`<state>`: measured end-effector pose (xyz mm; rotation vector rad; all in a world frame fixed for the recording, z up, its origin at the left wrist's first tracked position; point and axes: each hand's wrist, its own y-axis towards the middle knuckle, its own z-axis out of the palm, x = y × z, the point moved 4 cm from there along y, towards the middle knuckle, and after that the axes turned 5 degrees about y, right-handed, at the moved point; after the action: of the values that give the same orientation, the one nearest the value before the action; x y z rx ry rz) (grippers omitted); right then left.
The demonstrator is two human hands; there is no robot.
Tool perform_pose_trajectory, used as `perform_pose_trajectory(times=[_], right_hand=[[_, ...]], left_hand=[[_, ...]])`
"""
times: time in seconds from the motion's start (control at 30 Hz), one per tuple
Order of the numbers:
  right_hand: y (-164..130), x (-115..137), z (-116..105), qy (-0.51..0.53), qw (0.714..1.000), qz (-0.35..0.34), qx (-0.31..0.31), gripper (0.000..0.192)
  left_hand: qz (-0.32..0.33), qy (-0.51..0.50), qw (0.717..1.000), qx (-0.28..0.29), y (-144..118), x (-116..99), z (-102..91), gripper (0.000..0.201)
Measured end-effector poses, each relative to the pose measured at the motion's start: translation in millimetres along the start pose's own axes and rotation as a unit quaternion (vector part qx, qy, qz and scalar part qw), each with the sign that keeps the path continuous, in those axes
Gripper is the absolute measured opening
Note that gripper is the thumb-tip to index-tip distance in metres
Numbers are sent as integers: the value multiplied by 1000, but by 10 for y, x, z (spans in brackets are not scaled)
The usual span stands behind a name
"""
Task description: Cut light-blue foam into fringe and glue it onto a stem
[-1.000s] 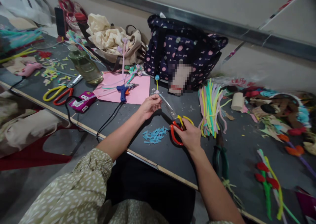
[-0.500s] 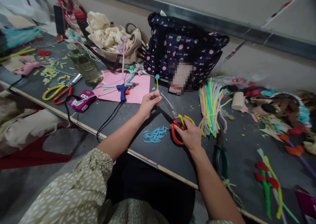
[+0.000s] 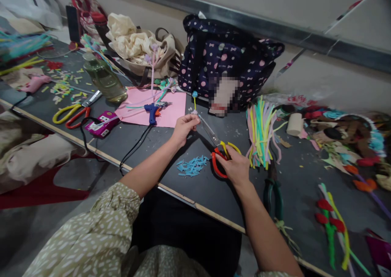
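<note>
R hand (image 3: 239, 165) grips red/yellow-handled scissors (image 3: 216, 140) over dark tabletop (image 3: 220, 199), blades angled twd L hand (image 3: 185, 128), its fingertips pinched on a tiny pale bit (image 3: 194, 111), too small to ID. Blue clippings (image 3: 192, 166) nr handles; glue gun (image 3: 151, 115) on pink paper (image 3: 177, 106).

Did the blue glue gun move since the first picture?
No. The blue glue gun is still in the same spot on the pink paper, with its tip pointing toward the paper's right edge.
</note>
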<state>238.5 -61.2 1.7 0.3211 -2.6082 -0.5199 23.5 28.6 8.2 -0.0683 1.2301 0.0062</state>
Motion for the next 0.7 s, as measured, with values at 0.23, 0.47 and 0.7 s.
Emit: perform_pose_trajectory(times=[0.23,0.47,0.7], right_hand=[[1,17,21,-34,999,-4,0,59],[21,136,-16,-99,995,-17,-4,56],[34,168,-29,-97,995,-1,29,52]], left_hand=[[-1,-6,1000,5,21,23,-14,14],[-39,-22,999,-5,24,35,-18,16],[-43,-38,998,-5,24,-1,-17,19]])
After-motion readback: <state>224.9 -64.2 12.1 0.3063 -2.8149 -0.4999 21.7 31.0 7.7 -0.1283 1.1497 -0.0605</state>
